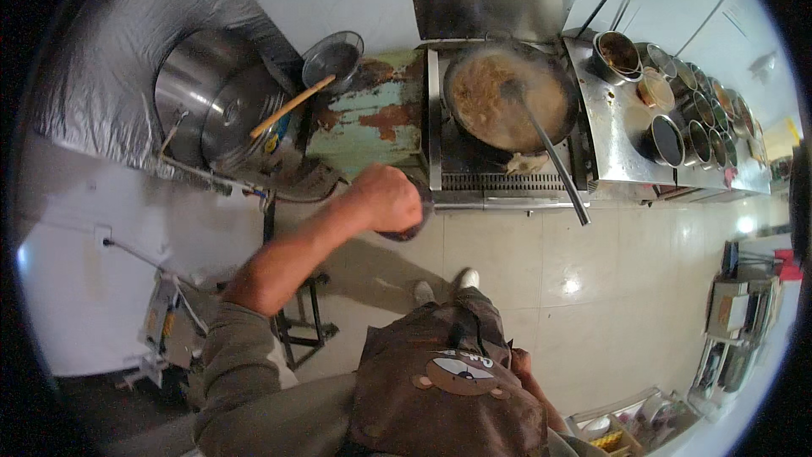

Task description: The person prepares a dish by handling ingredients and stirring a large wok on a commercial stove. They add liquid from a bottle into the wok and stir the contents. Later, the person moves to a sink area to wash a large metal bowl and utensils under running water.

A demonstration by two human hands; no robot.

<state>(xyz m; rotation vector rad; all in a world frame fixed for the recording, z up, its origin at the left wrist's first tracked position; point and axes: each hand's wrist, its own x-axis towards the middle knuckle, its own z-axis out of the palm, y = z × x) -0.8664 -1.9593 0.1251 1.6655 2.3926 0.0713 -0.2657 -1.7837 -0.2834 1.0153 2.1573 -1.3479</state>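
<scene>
My left hand (388,198) is raised at the near edge of the worn, rusty green surface, its fingers closed over a dark round container (412,228); the hand hides most of the container and its contents. Low beside the right of my brown apron (444,400) is my right hand (521,362), its fingers curled, and whether it holds anything cannot be told. Ahead, a large wok (574,101) of steaming brown food and liquid sits on the stove, with a long-handled metal ladle (552,146) resting in it. A pale crumpled cloth (526,164) lies at the stove's front.
Left stand a big steel pot (190,76), a wooden stick (292,106) and a mesh strainer (333,57). On the right, a steel counter (609,152) holds several metal containers, one with dark liquid (667,141). The ladle's handle juts past the stove's front. Shelving (729,311) stands far right.
</scene>
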